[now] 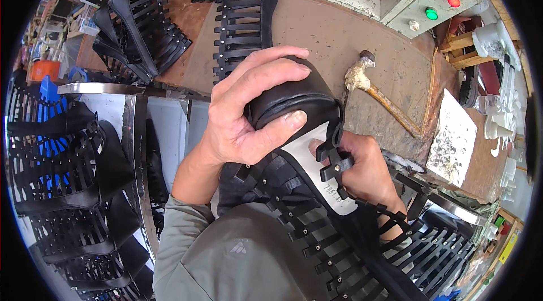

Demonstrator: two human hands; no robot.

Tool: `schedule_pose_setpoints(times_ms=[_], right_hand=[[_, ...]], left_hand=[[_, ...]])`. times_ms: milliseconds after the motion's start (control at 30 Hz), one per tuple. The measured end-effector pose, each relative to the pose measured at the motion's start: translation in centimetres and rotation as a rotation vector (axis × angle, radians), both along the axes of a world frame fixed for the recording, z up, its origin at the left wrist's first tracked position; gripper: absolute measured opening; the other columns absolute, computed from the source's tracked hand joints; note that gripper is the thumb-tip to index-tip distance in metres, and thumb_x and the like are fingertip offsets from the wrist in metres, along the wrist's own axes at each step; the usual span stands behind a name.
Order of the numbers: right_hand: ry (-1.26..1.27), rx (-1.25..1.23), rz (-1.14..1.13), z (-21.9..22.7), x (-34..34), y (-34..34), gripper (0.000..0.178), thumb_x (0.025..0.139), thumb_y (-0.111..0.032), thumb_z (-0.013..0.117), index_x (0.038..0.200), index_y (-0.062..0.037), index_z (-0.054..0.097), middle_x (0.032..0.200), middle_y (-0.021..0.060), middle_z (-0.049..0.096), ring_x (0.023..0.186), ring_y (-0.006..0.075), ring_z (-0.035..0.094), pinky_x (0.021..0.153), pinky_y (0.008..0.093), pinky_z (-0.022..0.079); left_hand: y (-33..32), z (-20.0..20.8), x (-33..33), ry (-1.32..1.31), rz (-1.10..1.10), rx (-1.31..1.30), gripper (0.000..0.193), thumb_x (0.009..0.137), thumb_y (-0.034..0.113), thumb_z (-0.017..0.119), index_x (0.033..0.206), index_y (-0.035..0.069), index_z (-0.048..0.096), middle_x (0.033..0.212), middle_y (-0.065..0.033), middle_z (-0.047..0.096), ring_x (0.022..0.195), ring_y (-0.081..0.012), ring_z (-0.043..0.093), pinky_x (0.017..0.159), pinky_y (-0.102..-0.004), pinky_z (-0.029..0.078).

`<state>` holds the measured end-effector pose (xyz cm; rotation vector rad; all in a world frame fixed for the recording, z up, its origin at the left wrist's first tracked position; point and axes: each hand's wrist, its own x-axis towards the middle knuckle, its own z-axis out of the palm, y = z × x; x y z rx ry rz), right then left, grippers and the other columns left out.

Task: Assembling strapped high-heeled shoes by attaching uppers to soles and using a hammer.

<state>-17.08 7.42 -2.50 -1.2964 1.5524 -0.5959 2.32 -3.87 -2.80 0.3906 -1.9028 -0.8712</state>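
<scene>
Black strappy boot hides most right hand fingers, which pinch one strap; left hand wraps closed around the toe. Hammer lies just beside.

I see black strappy sandal upper, slatted, silver studs; white insole beneath. Hammer: brown handle, whitish crusted head. Bench brown. Control box: grey, green and red lights. My sleeve grey-green.

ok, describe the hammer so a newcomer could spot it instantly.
Start at the brown workbench beyond the hands. Right of the black shoe gripped by the left hand lies the hammer: the only wooden-handled tool there, its head caked whitish.
</scene>
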Motion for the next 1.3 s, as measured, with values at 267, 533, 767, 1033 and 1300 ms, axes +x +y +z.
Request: schedule_pose_setpoints(times_ms=[267, 533, 767, 1033, 1300], right_hand=[[-0.402, 0.155, -0.266, -0.9, -0.8, 0.0, 0.017, 0.082, -0.015, 0.070, 0.079, -0.0003, 0.064, 0.059, -0.0010, 0.056, 0.047, 0.0043, 0.046, 0.040, 0.0250, 0.032], [-0.143, 0.136, -0.307, -0.7, -1.1, 0.0, 0.047, 0.078, -0.040, 0.078, 0.055, -0.0035, 0.059, 0.046, -0.0036, 0.046, 0.041, 0.0060, 0.041, 0.040, 0.0245, 0.028], [-0.086, 0.011, -0.244, -0.7, -0.6, 0.0, 0.044, 0.078, -0.037, 0.078, 0.058, -0.0016, 0.061, 0.048, -0.0008, 0.050, 0.045, 0.0075, 0.046, 0.044, 0.0258, 0.034], [0.026, -0.209, 0.023, 0.0, -0.8, 1.0, 0.018, 0.070, -0.011, 0.072, 0.086, -0.0037, 0.065, 0.064, 0.0070, 0.059, 0.059, 0.0153, 0.059, 0.059, 0.0301, 0.047], [0.093, -0.100, -0.030, -0.1, 0.1, 1.6, 0.019, 0.077, -0.015, 0.073, 0.074, -0.0010, 0.061, 0.058, 0.0038, 0.055, 0.054, 0.0106, 0.051, 0.054, 0.0287, 0.043]], left_hand=[[-1.6, -0.3, 0.8, -0.157, -0.250, 0.022, 0.088, 0.068, 0.027, 0.081, 0.139, 0.000, 0.036, 0.140, -0.0278, 0.038, 0.125, -0.0349, 0.045, 0.104, -0.0419, 0.036], [-1.5, -2.8, 0.4, 0.012, -0.349, 0.192, 0.089, 0.071, 0.030, 0.082, 0.142, 0.002, 0.036, 0.143, -0.0159, 0.042, 0.129, -0.0314, 0.043, 0.107, -0.0392, 0.035], [-1.0, -2.6, 0.8, -0.008, -0.298, 0.203, 0.081, 0.071, 0.024, 0.081, 0.139, 0.000, 0.042, 0.139, -0.0174, 0.046, 0.126, -0.0326, 0.047, 0.106, -0.0391, 0.036], [0.7, -0.4, -0.1, -0.047, 0.041, -0.143, 0.098, 0.055, 0.049, 0.084, 0.129, -0.007, 0.050, 0.121, -0.0259, 0.055, 0.107, -0.0328, 0.059, 0.092, -0.0394, 0.047], [1.9, 0.1, -1.1, -0.043, 0.266, -0.282, 0.059, 0.068, 0.020, 0.083, 0.118, -0.002, 0.060, 0.101, -0.0188, 0.064, 0.086, -0.0281, 0.065, 0.071, -0.0328, 0.056]])
